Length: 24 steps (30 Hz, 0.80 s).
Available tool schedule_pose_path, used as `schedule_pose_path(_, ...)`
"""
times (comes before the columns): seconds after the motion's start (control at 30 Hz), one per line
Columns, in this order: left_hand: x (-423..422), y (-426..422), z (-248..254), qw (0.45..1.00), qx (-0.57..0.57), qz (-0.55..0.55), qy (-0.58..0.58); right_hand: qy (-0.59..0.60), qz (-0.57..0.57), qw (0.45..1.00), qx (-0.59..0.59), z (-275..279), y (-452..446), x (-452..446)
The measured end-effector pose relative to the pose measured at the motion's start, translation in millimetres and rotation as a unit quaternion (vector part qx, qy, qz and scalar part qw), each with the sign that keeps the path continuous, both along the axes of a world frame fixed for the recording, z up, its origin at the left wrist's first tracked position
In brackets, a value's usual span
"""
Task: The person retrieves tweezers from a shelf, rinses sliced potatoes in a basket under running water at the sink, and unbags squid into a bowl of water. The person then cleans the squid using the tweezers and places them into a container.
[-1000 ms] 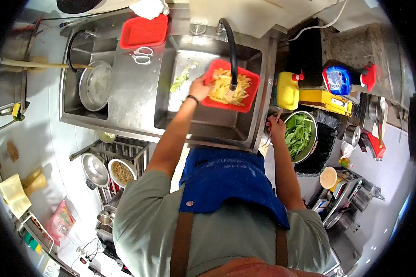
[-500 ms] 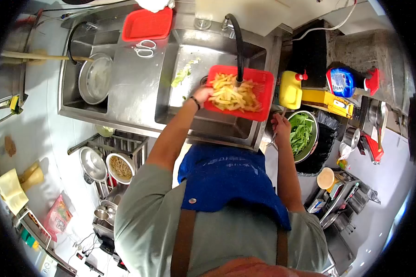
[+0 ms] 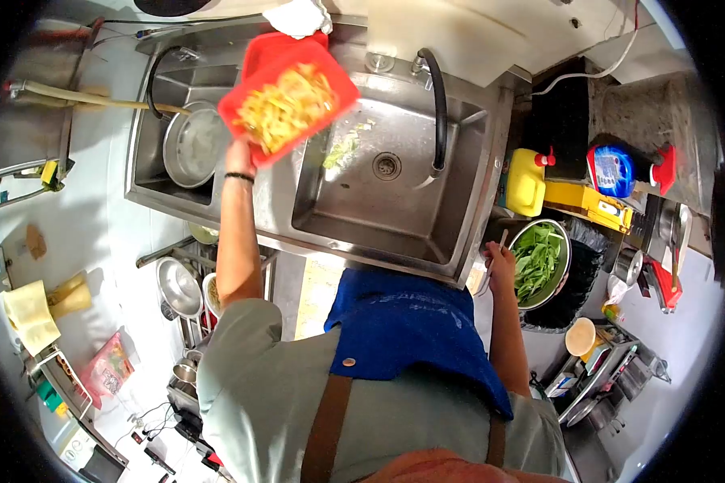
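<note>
While gripping the red basket [image 3: 345, 91] of yellow strips [image 3: 286, 109] above the counter [image 3: 278, 193] in the closed left hand [image 3: 242, 154], held 1 slender stick [image 3: 504, 237] in the curled right hand [image 3: 501, 264] near the greens [image 3: 540, 258].

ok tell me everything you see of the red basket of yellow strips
The red basket is roughly rectangular, plastic by its look, with raised sides. Yellow strips lie heaped inside, slightly blurred. The left grip holds it at its lower-left end. In view it slants up toward the right, over the steel counter, partly hiding another red container; whether the two touch cannot be told.
</note>
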<state>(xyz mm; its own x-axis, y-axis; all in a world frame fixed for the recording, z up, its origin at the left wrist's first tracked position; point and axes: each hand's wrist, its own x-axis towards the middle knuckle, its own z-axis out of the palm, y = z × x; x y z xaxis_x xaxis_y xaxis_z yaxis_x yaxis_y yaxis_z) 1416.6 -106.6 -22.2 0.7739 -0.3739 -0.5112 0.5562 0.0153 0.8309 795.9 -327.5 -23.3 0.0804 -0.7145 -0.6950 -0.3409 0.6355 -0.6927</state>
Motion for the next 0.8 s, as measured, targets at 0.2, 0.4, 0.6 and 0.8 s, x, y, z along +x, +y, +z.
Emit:
schedule_pose_path(0.2,27,-82,40,0.985,0.017,0.171,0.019,-0.014,0.042,0.999,0.002,6,0,35)
schedule_pose_path(0.4,31,-118,-20,0.991,-0.031,0.128,-0.012,-0.052,0.073,0.996,-0.004,15,-2,78)
schedule_pose_path(0.6,-19,-110,-30,0.973,-0.103,0.186,0.087,-0.207,0.057,0.963,0.164,15,-6,190)
schedule_pose_path(0.8,-203,-131,-59,0.935,-0.207,-0.243,0.155,-0.261,0.055,0.951,0.155,-40,-12,245)
